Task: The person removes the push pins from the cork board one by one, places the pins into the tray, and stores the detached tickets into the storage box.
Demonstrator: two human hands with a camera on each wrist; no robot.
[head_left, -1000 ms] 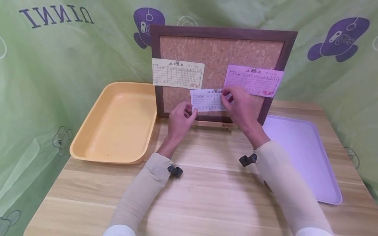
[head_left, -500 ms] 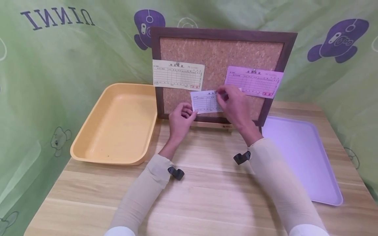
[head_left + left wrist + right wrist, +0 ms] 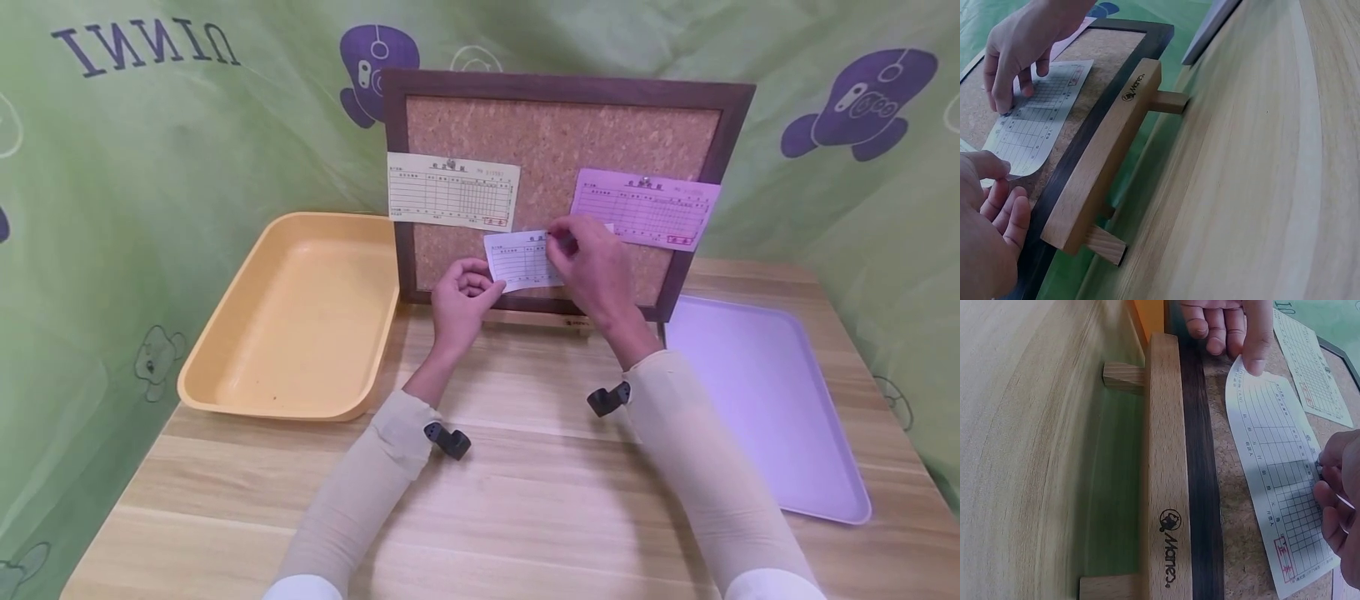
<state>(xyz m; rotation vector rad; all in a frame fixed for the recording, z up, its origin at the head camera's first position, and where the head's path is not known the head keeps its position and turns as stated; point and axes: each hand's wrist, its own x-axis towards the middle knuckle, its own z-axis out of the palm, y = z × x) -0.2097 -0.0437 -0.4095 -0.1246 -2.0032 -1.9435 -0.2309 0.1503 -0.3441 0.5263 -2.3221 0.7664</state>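
White paper is forming the slip (image 3: 520, 260) that is sitting at the lower middle of the cork board (image 3: 551, 137), its left end tilting slightly lower. The left hand (image 3: 459, 304) is pinching the slip's lower left corner between thumb and finger. The right hand (image 3: 596, 265) is pinching a small pin (image 3: 1319, 465) at the top edge, hiding part of the slip's right half. Pinned higher, a pale yellow sheet (image 3: 453, 192) is hanging left and a pink sheet (image 3: 648, 208) right. On the worktop (image 3: 525, 517), an orange tray (image 3: 300, 325) is standing left, a lilac tray (image 3: 757, 400) right.
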